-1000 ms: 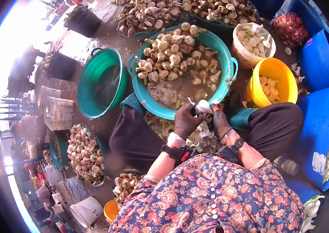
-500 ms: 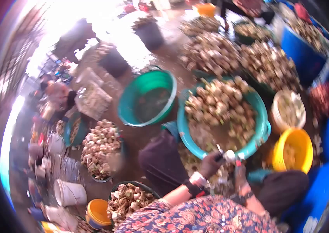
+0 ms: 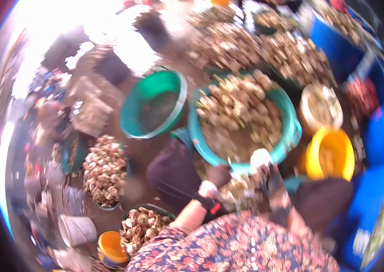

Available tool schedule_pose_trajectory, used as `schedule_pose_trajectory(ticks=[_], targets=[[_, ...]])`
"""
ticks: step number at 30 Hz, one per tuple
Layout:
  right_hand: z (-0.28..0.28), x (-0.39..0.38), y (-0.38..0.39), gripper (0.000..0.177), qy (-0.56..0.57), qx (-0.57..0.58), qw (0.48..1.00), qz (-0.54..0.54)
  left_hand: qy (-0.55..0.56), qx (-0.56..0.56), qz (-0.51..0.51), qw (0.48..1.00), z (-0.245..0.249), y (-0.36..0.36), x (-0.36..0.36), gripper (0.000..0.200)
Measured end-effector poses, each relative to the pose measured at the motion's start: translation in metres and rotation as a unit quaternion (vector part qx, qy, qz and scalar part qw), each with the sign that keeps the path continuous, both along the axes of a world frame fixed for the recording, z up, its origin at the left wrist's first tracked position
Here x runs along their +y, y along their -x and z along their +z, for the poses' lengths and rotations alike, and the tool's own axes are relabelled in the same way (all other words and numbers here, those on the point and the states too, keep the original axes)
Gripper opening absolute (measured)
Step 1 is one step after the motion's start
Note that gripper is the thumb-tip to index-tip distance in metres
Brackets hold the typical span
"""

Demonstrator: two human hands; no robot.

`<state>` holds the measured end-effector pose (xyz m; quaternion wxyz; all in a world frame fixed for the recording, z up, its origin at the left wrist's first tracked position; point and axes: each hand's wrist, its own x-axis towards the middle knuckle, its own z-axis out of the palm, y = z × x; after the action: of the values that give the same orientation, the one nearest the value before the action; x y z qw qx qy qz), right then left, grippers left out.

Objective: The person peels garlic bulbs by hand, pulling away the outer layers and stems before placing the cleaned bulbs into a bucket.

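A pale garlic bulb (image 3: 260, 158) is in my right hand (image 3: 269, 177), above the near rim of a wide teal basin. My right hand wears a dark glove and its fingers are closed round the bulb. To its left, my dark-gloved left hand (image 3: 218, 175) is near the same rim, blurred, and what it holds cannot be made out. The teal basin (image 3: 293, 131) holds a heap of garlic bulbs (image 3: 242, 102) toward its far side. Loose pale trimmings (image 3: 242, 192) lie below my hands, between my knees.
An empty-looking green tub (image 3: 133, 102) stands left of the basin. At right are a white bucket (image 3: 306, 111), a yellow bucket (image 3: 348, 158) and blue crates (image 3: 382, 140). More garlic heaps (image 3: 106, 167) lie left and beyond. A blurred person (image 3: 49, 115) sits far left.
The view has shifted, so the surroundings appear further left and higher. My hands have moved apart, and the bulb has gone up over the basin's rim with my right hand.
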<state>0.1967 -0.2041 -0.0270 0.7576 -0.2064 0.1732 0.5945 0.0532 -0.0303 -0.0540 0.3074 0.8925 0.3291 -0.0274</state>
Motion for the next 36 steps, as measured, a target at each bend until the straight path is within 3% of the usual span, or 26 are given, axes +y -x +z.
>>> schedule_pose_trajectory(ticks=[1,2,3,4,8,9,12,13,14,15,16,17,20,21,24,25,26,28,29,32,33,34,36], targets=[[-0.033,-0.013,-0.009,0.043,-0.167,-0.024,0.982,0.083,0.005,0.016,0.025,1.000,0.005,-0.001,-0.003,0.022],[0.009,-0.004,-0.005,0.034,0.079,-0.068,0.992,0.078,0.025,-0.049,0.023,0.998,0.012,-0.002,-0.007,0.022],[-0.002,-0.003,-0.010,0.035,-0.105,0.064,0.988,0.097,0.093,-0.036,0.040,0.994,0.008,-0.005,-0.006,0.024],[0.005,-0.002,-0.010,0.040,-0.050,0.089,0.991,0.092,0.114,-0.051,0.045,0.991,0.015,-0.008,-0.008,0.025],[-0.005,0.002,-0.012,0.043,-0.091,0.130,0.985,0.060,0.338,-0.136,0.128,0.922,0.032,-0.031,-0.011,0.027],[-0.008,0.001,-0.011,0.043,-0.095,0.147,0.983,0.057,0.327,-0.184,0.091,0.923,0.035,-0.037,-0.012,0.033],[-0.018,0.001,-0.013,0.042,-0.060,0.124,0.988,0.067,0.636,-0.220,0.158,0.722,0.052,-0.054,-0.025,0.042],[-0.018,-0.001,-0.013,0.039,-0.106,0.122,0.984,0.081,0.660,-0.204,0.150,0.708,0.057,-0.057,-0.029,0.040],[-0.019,0.002,-0.014,0.039,-0.018,0.055,0.997,0.049,0.740,-0.214,0.165,0.616,0.019,-0.054,-0.025,0.029],[-0.012,0.012,-0.014,0.038,0.072,-0.014,0.997,0.015,0.705,-0.232,0.168,0.649,0.018,-0.056,-0.027,0.025],[-0.008,0.016,-0.018,0.038,0.162,-0.081,0.983,-0.021,0.748,-0.232,0.191,0.591,0.018,-0.058,-0.024,0.021],[-0.012,0.002,-0.020,0.035,0.174,-0.143,0.974,0.032,0.786,-0.229,0.216,0.531,0.018,-0.059,-0.021,0.018],[-0.049,-0.001,-0.024,0.033,0.204,-0.219,0.953,0.032,0.809,-0.327,0.144,0.467,0.023,-0.065,-0.004,0.013],[-0.063,-0.001,-0.027,0.033,0.176,-0.205,0.963,0.006,0.796,-0.347,0.174,0.465,0.045,-0.072,0.003,0.012],[-0.041,0.004,-0.031,0.036,0.077,-0.088,0.990,-0.077,0.637,-0.260,0.164,0.707,0.044,-0.100,0.023,0.020],[-0.029,0.006,-0.036,0.038,-0.026,-0.136,0.986,-0.095,0.602,-0.216,0.190,0.745,0.031,-0.108,0.028,0.023],[-0.017,0.007,-0.040,0.039,-0.008,-0.147,0.985,-0.087,0.548,-0.164,0.176,0.801,0.022,-0.111,0.028,0.028],[-0.004,0.006,-0.045,0.039,0.029,-0.172,0.982,-0.069,0.647,-0.154,0.180,0.724,0.022,-0.110,0.014,0.034],[-0.017,0.004,-0.045,0.043,0.062,-0.122,0.989,-0.059,0.546,-0.203,0.035,0.812,0.012,-0.108,0.005,0.036],[0.001,0.009,-0.046,0.038,0.121,-0.117,0.985,-0.025,0.602,-0.114,0.123,0.781,0.020,-0.102,-0.011,0.026],[-0.035,0.011,-0.043,0.035,-0.048,-0.108,0.991,-0.059,0.558,-0.123,0.147,0.807,0.017,-0.102,-0.012,0.024],[-0.053,0.002,-0.039,0.032,0.245,-0.291,0.923,-0.054,0.516,-0.130,0.167,0.830,0.015,-0.102,-0.015,0.022],[-0.053,0.002,-0.040,0.031,0.363,-0.375,0.853,-0.018,0.499,-0.128,0.150,0.844,0.031,-0.108,-0.021,0.021]])
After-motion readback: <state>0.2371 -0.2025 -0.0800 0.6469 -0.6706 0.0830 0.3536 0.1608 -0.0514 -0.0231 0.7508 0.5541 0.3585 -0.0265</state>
